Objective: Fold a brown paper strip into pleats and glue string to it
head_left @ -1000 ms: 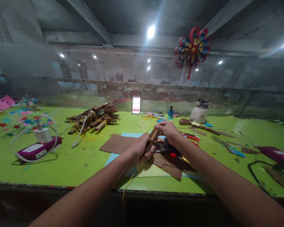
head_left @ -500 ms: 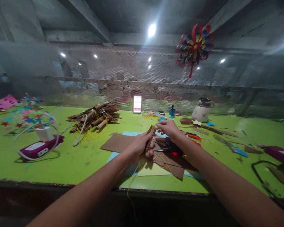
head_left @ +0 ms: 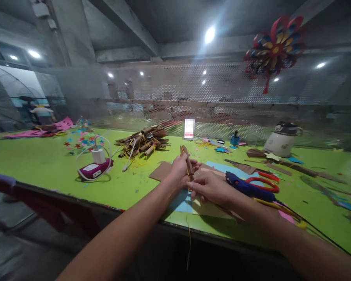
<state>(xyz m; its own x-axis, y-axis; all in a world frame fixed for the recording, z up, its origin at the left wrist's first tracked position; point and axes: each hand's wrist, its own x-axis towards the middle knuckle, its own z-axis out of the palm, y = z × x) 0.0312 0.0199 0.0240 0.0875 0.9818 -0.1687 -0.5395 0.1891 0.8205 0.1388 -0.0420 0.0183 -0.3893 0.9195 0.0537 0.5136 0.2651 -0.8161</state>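
A narrow brown paper roll (head_left: 188, 163) is held upright in my left hand (head_left: 179, 170), its fingers wrapped round it. My right hand (head_left: 208, 188) is just below and to the right, its fingertips pinched on a thin yellow string (head_left: 188, 226) at the roll's lower end. The string hangs down past the table's front edge. Beneath both hands lie brown paper (head_left: 160, 171), light blue sheets (head_left: 183, 205) and a pale yellow sheet (head_left: 212, 208). Right of my right hand are a dark blue glue gun (head_left: 248, 187) and red-handled scissors (head_left: 263, 184).
A pile of brown rolls with yellow string (head_left: 146, 140) lies at the back left. Left of it, a white plug stands in a purple power strip (head_left: 96, 169), near colourful stars (head_left: 78, 141). A white jug (head_left: 280, 142) and paper scraps are at the right.
The view has turned left. My right hand has come down from beside the roll's top to its lower end. The roll stays in my left hand and now leans the other way.
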